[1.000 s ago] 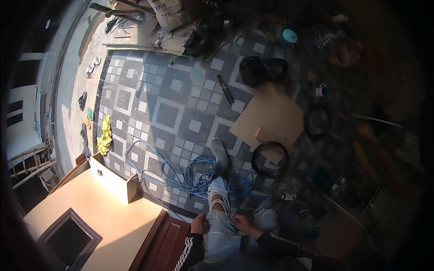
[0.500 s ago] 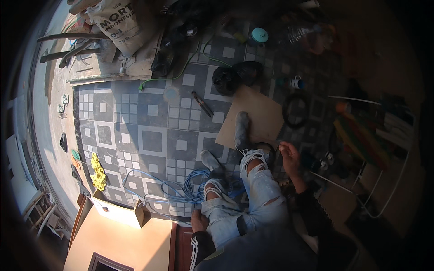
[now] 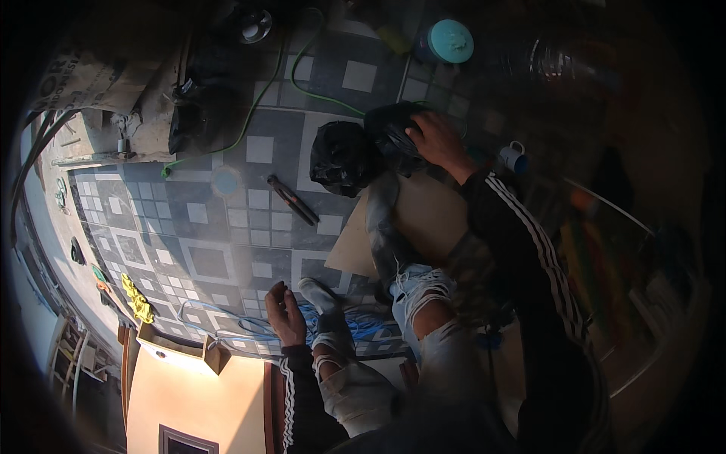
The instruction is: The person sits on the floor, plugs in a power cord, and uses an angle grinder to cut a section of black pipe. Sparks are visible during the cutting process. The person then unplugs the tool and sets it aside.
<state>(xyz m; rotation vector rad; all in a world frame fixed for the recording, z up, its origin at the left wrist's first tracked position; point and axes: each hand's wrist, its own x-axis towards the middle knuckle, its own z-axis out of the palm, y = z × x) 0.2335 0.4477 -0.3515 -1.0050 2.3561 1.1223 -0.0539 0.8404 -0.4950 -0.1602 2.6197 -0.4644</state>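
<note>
My right hand (image 3: 442, 145) reaches forward to a black plastic bag (image 3: 395, 129), its stretched fingers lying against the bag's right side. A second knotted-looking black plastic bag (image 3: 342, 159) sits just left of it. What the bags hold is hidden. My left hand (image 3: 286, 314) hovers near my left knee, above the floor, loosely curled with fingers apart and nothing in it. Under my right foot and in front of the bags lies a beige board (image 3: 427, 216). A long-handled plier-like tool (image 3: 293, 200) rests on the tiles left of the board.
Blue hose or cable (image 3: 363, 324) lies coiled around my left foot. A green cord (image 3: 257, 102) runs across the patterned tiles. Beyond the bags stands a tub with a turquoise lid (image 3: 451, 41); a mug (image 3: 514, 157) is at right. Yellow cloth (image 3: 136, 299) lies far left.
My body has leaned forward. The right hand has moved from beside my right knee out to the black bag. My left hand has risen forward from beside my thigh.
</note>
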